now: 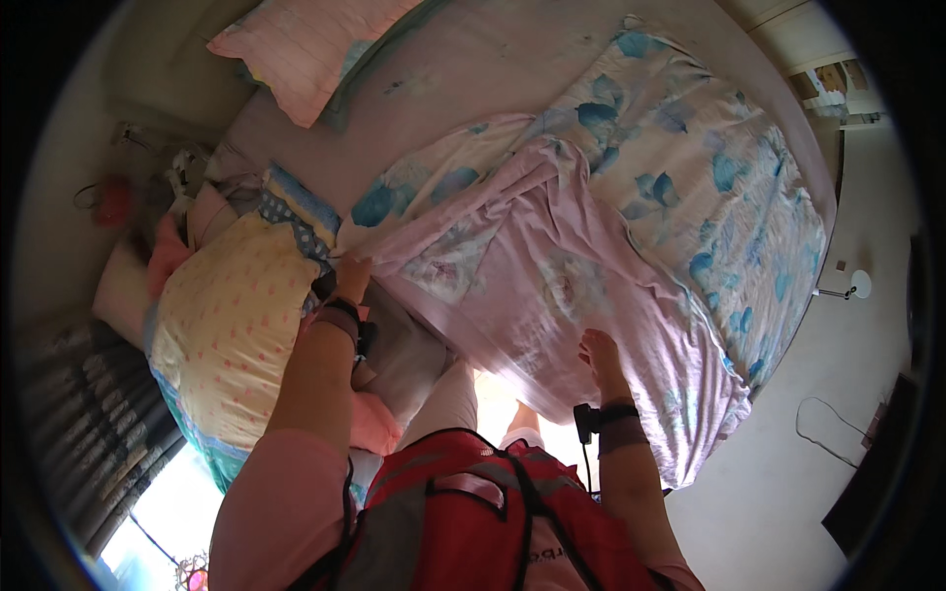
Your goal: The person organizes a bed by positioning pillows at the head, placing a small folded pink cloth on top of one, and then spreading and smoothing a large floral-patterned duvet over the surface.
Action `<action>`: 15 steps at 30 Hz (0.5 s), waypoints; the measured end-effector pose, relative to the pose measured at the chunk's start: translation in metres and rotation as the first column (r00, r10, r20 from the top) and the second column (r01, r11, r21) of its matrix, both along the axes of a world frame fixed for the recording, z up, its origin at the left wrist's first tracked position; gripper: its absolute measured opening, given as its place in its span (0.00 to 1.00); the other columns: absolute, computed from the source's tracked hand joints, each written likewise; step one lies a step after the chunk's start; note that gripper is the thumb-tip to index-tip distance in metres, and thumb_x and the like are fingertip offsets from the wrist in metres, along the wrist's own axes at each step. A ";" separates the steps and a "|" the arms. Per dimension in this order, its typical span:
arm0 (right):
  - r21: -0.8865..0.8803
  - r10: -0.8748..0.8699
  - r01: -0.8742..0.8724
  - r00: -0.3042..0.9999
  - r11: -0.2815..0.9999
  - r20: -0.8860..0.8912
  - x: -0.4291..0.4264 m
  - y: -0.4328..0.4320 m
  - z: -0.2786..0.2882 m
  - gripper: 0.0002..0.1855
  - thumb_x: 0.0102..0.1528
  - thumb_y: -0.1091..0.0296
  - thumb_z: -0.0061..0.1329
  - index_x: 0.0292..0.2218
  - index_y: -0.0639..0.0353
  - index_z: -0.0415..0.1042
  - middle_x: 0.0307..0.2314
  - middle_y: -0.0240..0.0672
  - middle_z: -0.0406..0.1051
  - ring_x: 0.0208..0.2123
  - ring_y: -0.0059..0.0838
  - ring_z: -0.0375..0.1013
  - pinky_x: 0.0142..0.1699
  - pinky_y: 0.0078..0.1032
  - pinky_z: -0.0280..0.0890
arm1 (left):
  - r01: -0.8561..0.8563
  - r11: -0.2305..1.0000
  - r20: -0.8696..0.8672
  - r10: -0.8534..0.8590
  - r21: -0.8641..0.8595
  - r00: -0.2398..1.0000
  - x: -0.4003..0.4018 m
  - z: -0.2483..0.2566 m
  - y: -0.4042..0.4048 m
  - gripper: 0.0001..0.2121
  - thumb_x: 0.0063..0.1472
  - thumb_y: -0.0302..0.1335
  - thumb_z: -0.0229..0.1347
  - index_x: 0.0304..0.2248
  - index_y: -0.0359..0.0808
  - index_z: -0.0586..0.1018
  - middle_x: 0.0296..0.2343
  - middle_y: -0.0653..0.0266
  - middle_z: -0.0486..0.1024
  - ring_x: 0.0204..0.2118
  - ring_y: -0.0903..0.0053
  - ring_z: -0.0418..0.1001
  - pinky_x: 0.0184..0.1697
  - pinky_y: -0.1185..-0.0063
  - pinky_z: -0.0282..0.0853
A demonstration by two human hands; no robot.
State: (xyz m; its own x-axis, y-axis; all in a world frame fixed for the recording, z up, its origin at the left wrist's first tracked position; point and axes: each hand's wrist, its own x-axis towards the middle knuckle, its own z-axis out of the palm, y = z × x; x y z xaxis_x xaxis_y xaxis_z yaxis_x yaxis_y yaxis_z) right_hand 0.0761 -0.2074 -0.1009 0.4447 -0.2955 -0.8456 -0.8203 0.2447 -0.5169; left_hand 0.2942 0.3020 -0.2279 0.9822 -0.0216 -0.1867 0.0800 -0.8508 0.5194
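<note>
A pink cover with pale floral patches [517, 273] lies bunched across the near part of the bed. My left hand [353, 276] grips its left edge, fingers closed on the cloth beside a pile of bedding. Over the cover's right half is my right hand [602, 356], fingers slightly bent and apart, with no cloth seen in it. Under and beyond the pink cover spreads a pale quilt with blue leaves [658, 188], partly folded over. Whether my right palm touches the cover cannot be told.
Left of my arm are a cream quilt with small pink marks [229, 325] and a blue patterned folded cloth [295, 207]. A pink pillow [310, 55] lies at the far end of the mattress [436, 81]. A dark curtain [81, 414] hangs at left; a cable [820, 406] lies at right.
</note>
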 end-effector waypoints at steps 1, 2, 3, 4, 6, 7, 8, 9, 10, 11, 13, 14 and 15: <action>-0.016 -0.005 0.005 1.000 1.000 -0.007 0.003 -0.001 -0.008 0.18 0.45 0.65 0.48 0.39 0.56 0.64 0.30 0.29 0.65 0.33 0.25 0.65 0.37 0.27 0.62 | 0.039 0.999 0.051 -0.041 0.037 0.998 0.017 -0.002 -0.001 0.15 0.50 0.33 0.48 0.33 0.28 0.71 0.31 0.48 0.70 0.34 0.59 0.68 0.34 0.71 0.64; -0.037 0.010 -0.012 0.999 0.999 -0.040 0.004 -0.004 -0.018 0.18 0.45 0.65 0.48 0.40 0.56 0.64 0.30 0.29 0.64 0.33 0.25 0.65 0.36 0.27 0.62 | 0.062 0.997 0.073 -0.065 0.045 0.995 0.036 0.000 -0.009 0.16 0.50 0.33 0.49 0.34 0.28 0.71 0.33 0.47 0.69 0.36 0.57 0.67 0.36 0.70 0.63; -0.051 0.028 -0.031 0.997 0.998 -0.070 0.005 -0.006 -0.026 0.19 0.44 0.65 0.48 0.40 0.57 0.64 0.30 0.30 0.64 0.33 0.25 0.65 0.36 0.27 0.62 | 0.082 0.995 0.095 -0.087 0.059 0.992 0.055 0.006 -0.015 0.17 0.50 0.33 0.49 0.35 0.27 0.71 0.35 0.45 0.69 0.38 0.55 0.66 0.39 0.69 0.62; -0.066 0.019 -0.025 0.997 0.997 -0.080 0.007 -0.007 -0.031 0.19 0.44 0.65 0.48 0.40 0.57 0.64 0.30 0.30 0.64 0.33 0.25 0.65 0.36 0.27 0.62 | 0.023 1.000 -0.078 -0.023 0.004 0.997 0.078 0.015 -0.029 0.17 0.50 0.34 0.49 0.35 0.28 0.71 0.37 0.46 0.67 0.40 0.55 0.65 0.40 0.69 0.62; -0.207 0.064 -0.090 0.989 0.974 -0.130 0.020 -0.001 -0.044 0.20 0.41 0.66 0.50 0.38 0.58 0.65 0.27 0.31 0.64 0.29 0.27 0.65 0.34 0.27 0.63 | -0.043 0.999 -0.245 0.035 -0.029 0.969 0.110 0.030 -0.042 0.17 0.49 0.34 0.49 0.34 0.29 0.71 0.39 0.46 0.66 0.41 0.54 0.64 0.41 0.68 0.62; -0.218 0.051 -0.077 0.991 0.973 -0.124 0.020 -0.008 -0.063 0.20 0.41 0.66 0.50 0.38 0.58 0.65 0.27 0.31 0.64 0.29 0.27 0.65 0.34 0.27 0.63 | -0.041 0.997 -0.171 0.029 -0.065 0.985 0.126 0.032 -0.052 0.17 0.49 0.35 0.50 0.34 0.30 0.71 0.39 0.47 0.66 0.41 0.55 0.64 0.41 0.69 0.61; -0.312 0.172 -0.204 0.977 0.928 -0.129 0.011 -0.030 -0.095 0.21 0.39 0.66 0.52 0.37 0.60 0.66 0.26 0.34 0.65 0.28 0.29 0.66 0.33 0.28 0.63 | -0.022 0.992 -0.096 0.010 -0.121 0.995 0.145 0.031 -0.077 0.17 0.49 0.35 0.50 0.34 0.30 0.71 0.39 0.47 0.67 0.41 0.55 0.64 0.42 0.69 0.61; -0.389 0.295 -0.332 0.943 0.859 -0.153 0.007 -0.045 -0.117 0.21 0.37 0.65 0.53 0.35 0.61 0.66 0.25 0.36 0.66 0.27 0.32 0.67 0.32 0.29 0.64 | -0.003 0.990 -0.093 -0.010 -0.139 0.996 0.159 0.031 -0.098 0.17 0.49 0.35 0.50 0.34 0.30 0.71 0.39 0.47 0.67 0.41 0.55 0.64 0.42 0.69 0.61; -0.388 0.291 -0.328 0.944 0.861 -0.152 0.017 -0.040 -0.121 0.21 0.37 0.65 0.53 0.35 0.61 0.66 0.25 0.36 0.66 0.27 0.32 0.67 0.32 0.29 0.64 | 0.139 0.988 -0.005 -0.139 -0.070 0.990 0.168 0.031 -0.106 0.17 0.49 0.36 0.50 0.35 0.30 0.71 0.38 0.48 0.67 0.41 0.56 0.64 0.42 0.69 0.61; -0.451 0.394 -0.450 0.893 0.771 -0.218 0.027 -0.034 -0.126 0.22 0.34 0.65 0.54 0.34 0.63 0.66 0.25 0.39 0.68 0.27 0.35 0.68 0.33 0.30 0.64 | 0.275 0.961 0.073 -0.275 0.007 0.959 0.177 0.029 -0.119 0.18 0.49 0.37 0.51 0.35 0.31 0.71 0.38 0.48 0.67 0.41 0.57 0.64 0.43 0.70 0.60; -0.484 0.507 -0.568 0.820 0.666 -0.265 0.069 -0.002 -0.116 0.23 0.32 0.65 0.56 0.32 0.65 0.66 0.24 0.43 0.69 0.27 0.38 0.70 0.33 0.30 0.64 | 0.223 0.975 0.071 -0.222 -0.001 0.972 0.199 0.022 -0.123 0.19 0.48 0.36 0.51 0.36 0.31 0.71 0.37 0.48 0.68 0.41 0.57 0.64 0.43 0.70 0.60; -0.431 0.561 -0.622 0.780 0.653 -0.276 0.097 0.020 -0.095 0.24 0.30 0.65 0.56 0.31 0.66 0.66 0.26 0.45 0.69 0.30 0.39 0.70 0.35 0.29 0.64 | 0.170 0.985 0.062 -0.169 -0.017 0.984 0.208 0.018 -0.120 0.19 0.48 0.36 0.52 0.37 0.31 0.71 0.37 0.48 0.68 0.42 0.58 0.64 0.43 0.71 0.60; -0.395 0.588 -0.661 0.750 0.638 -0.304 0.108 0.021 -0.085 0.25 0.29 0.65 0.57 0.30 0.67 0.65 0.27 0.48 0.69 0.33 0.40 0.70 0.36 0.29 0.64 | 0.184 0.983 0.060 -0.182 -0.025 0.981 0.220 0.015 -0.139 0.19 0.48 0.36 0.52 0.37 0.31 0.71 0.37 0.48 0.68 0.42 0.58 0.64 0.43 0.71 0.60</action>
